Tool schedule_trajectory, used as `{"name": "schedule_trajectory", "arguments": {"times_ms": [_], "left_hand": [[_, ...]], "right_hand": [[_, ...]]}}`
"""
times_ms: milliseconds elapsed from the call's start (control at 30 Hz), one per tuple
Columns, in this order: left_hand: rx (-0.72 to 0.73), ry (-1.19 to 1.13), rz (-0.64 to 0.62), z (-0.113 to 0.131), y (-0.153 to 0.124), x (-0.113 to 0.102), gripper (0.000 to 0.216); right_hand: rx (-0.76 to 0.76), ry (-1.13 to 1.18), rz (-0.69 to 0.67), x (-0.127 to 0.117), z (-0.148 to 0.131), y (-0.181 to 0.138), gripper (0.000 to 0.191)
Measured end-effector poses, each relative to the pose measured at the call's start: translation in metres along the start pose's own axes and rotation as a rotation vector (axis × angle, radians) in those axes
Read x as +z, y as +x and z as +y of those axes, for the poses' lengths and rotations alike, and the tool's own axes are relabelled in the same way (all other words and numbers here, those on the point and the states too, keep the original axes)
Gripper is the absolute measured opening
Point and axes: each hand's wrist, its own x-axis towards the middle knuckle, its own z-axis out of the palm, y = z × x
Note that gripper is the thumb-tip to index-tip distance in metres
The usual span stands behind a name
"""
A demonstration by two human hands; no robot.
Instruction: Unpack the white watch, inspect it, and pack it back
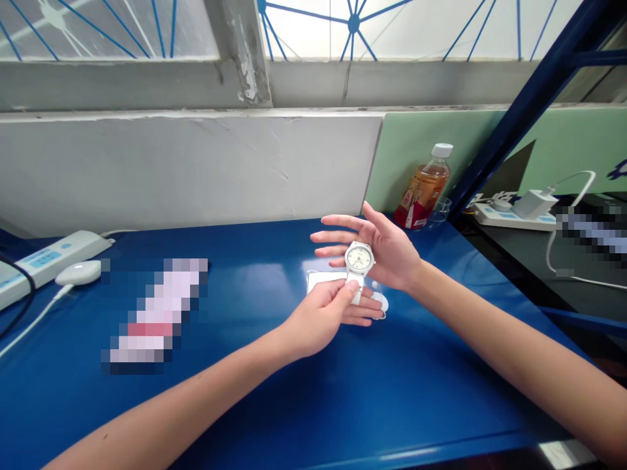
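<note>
A white wristwatch (pixel 360 258) with a round pale dial faces up between my hands. My left hand (pixel 318 316) pinches its white strap under the thumb, the other fingers stretched out beneath. My right hand (pixel 386 251) is open, palm showing and fingers spread to the left, right behind the watch case. Whether the palm touches the case I cannot tell. On the blue desk (pixel 274 405) under the hands lies a clear sleeve with a white card (pixel 318 277), partly hidden, with a bead chain at its right end.
A drink bottle (pixel 425 186) stands at the back right by a blue metal post. To the left lie a blurred-out phone-like object (pixel 161 307), a white puck-shaped charger (pixel 80 273) with its cable, and a power strip (pixel 53 261). Another power strip (pixel 514 215) is at far right.
</note>
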Motion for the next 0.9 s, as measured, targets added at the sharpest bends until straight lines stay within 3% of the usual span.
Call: {"name": "schedule_trajectory", "arguments": {"times_ms": [100, 233, 433, 567, 767, 900], "left_hand": [[0.064, 0.051, 0.043, 0.002, 0.001, -0.003, 0.054], [0.205, 0.192, 0.131, 0.012, 0.002, -0.014, 0.042], [0.46, 0.937, 0.329, 0.016, 0.001, -0.032, 0.027], [0.567, 1.215, 0.294, 0.006, 0.001, -0.032, 0.028], [0.732, 1.399, 0.262, -0.005, 0.0, -0.03, 0.031], [0.769, 1.436, 0.244, -0.006, 0.0, -0.031, 0.03]], "right_hand": [[-0.069, -0.093, 0.026, 0.0, -0.002, 0.002, 0.044], [-0.246, -0.423, 0.141, -0.001, -0.014, -0.003, 0.027], [-0.333, -0.757, 0.267, -0.018, -0.007, -0.036, 0.03], [-0.32, -0.772, 0.293, -0.028, 0.012, -0.053, 0.037], [-0.297, -0.885, 0.366, -0.026, 0.022, -0.063, 0.026], [-0.315, -0.869, 0.409, -0.022, 0.024, -0.065, 0.025]]}}
